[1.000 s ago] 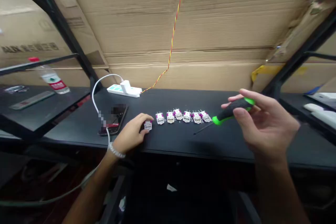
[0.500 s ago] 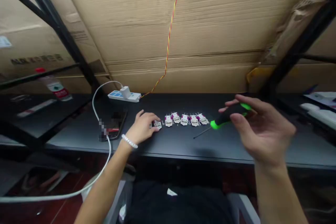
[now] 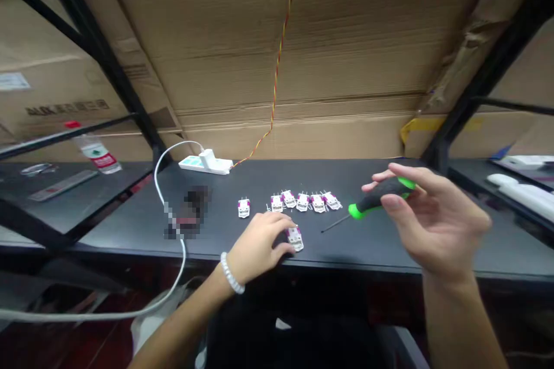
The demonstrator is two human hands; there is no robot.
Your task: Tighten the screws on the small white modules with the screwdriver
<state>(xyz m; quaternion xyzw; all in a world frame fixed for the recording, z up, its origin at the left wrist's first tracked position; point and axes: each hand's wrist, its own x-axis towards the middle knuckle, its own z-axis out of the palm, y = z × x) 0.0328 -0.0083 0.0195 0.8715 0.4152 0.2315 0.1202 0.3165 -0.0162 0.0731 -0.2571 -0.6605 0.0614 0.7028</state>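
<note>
Head view: I see the person's left hand (image 3: pixel 258 245) pinching a small white-and-purple plastic connector-like piece (image 3: pixel 295 238) between thumb and fingers, near the front edge of the matte black tabletop (image 3: pixel 277 176). Their right hand (image 3: pixel 441 213) grips a black-and-green handled screwdriver (image 3: pixel 381 195) above the surface, tip slanting down toward that piece but apart from it. Five similar pieces (image 3: pixel 303 202) cluster just behind; one lone piece (image 3: pixel 243 207) sits to their left.
</note>
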